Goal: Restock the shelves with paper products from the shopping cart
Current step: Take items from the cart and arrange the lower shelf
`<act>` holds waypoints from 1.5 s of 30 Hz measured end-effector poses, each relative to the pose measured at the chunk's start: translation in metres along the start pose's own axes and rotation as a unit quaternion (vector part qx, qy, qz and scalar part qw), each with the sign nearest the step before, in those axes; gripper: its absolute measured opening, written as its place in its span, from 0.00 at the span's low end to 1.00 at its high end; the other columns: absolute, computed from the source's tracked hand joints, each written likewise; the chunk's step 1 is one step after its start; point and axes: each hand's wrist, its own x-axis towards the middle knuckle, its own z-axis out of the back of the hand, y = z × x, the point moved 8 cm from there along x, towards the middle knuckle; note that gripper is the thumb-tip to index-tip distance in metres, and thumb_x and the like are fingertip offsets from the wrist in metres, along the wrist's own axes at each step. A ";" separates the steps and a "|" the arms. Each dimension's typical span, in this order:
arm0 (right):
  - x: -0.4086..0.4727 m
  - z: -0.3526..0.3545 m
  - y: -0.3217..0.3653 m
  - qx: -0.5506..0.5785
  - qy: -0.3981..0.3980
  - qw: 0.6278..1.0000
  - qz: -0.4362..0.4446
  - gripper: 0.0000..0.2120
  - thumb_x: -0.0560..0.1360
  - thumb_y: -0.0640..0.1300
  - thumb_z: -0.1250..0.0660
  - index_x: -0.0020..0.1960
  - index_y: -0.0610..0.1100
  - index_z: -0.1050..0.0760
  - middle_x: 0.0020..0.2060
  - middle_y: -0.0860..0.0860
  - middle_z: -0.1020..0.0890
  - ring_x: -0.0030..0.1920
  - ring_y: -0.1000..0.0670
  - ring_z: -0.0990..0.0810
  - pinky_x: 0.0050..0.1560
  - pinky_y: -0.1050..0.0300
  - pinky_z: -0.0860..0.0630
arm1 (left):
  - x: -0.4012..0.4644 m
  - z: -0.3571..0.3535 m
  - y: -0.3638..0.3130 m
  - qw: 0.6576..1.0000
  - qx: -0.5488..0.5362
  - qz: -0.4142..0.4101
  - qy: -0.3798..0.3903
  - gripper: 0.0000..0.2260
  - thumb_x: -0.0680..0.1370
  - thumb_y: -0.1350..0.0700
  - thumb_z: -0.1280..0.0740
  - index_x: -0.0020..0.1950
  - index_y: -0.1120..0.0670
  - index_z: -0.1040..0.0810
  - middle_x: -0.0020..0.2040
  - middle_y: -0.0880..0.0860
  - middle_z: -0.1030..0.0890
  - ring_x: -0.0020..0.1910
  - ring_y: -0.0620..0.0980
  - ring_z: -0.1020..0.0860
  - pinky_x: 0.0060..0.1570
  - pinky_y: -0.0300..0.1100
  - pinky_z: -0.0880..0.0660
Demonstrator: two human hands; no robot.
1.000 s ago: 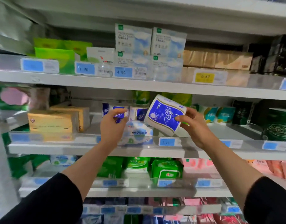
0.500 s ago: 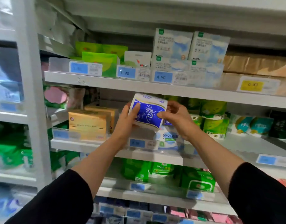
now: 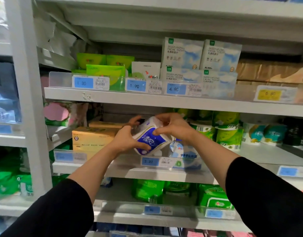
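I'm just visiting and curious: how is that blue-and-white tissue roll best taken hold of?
Hold the blue-and-white tissue roll across its soft round body, one hand on each side, as here: left hand from the left and underneath, right hand from the right and over the top. It lies tilted, so a two-sided grip probably steadies it.

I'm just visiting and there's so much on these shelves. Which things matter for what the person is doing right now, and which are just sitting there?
Part of the job:
- blue-and-white paper roll, gripped by the left hand and right hand
- middle shelf it is going onto

Just sitting there:
- yellow tissue boxes
- green rolls
- facial tissue packs
- price tags
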 end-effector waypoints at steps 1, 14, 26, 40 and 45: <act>0.002 -0.006 0.003 -0.042 0.006 0.999 0.005 0.25 0.67 0.38 0.23 0.62 0.42 0.24 0.53 0.47 0.18 0.49 0.53 0.17 0.46 0.60 0.19 | 0.004 -0.007 0.002 0.999 0.035 0.016 0.024 0.37 0.59 0.52 0.17 0.65 0.51 0.28 0.55 0.49 0.19 0.51 0.47 0.19 0.50 0.47 0.19; -0.056 0.061 -0.085 -0.110 0.042 0.981 -0.155 0.22 0.65 0.41 0.21 0.58 0.46 0.20 0.51 0.51 0.16 0.56 0.48 0.19 0.60 0.51 0.23 | 0.009 -0.039 0.008 0.994 0.046 0.079 0.059 0.25 0.64 0.53 0.19 0.54 0.51 0.28 0.53 0.50 0.20 0.52 0.47 0.21 0.55 0.46 0.22; -0.067 0.065 -0.113 0.009 0.007 0.982 -0.187 0.26 0.65 0.26 0.25 0.59 0.40 0.27 0.52 0.43 0.17 0.52 0.46 0.17 0.56 0.47 0.20 | 0.008 -0.050 0.003 0.980 0.177 0.090 0.007 0.30 0.62 0.41 0.21 0.55 0.56 0.27 0.48 0.51 0.19 0.46 0.49 0.20 0.48 0.47 0.19; -0.098 0.102 -0.082 0.083 -0.214 0.972 -0.048 0.26 0.63 0.29 0.22 0.57 0.36 0.27 0.46 0.44 0.18 0.38 0.55 0.18 0.33 0.65 0.22 | -0.034 -0.060 -0.020 0.931 0.325 0.019 -0.167 0.43 0.75 0.38 0.33 0.78 0.57 0.51 0.70 0.61 0.31 0.65 0.61 0.27 0.63 0.58 0.29; -0.123 0.085 -0.049 0.137 -0.201 0.970 0.010 0.20 0.63 0.30 0.22 0.50 0.40 0.26 0.44 0.46 0.16 0.40 0.52 0.16 0.38 0.56 0.17 | -0.085 -0.045 -0.020 0.929 0.213 -0.085 -0.290 0.26 0.77 0.55 0.31 0.71 0.61 0.35 0.64 0.60 0.26 0.63 0.59 0.28 0.63 0.53 0.31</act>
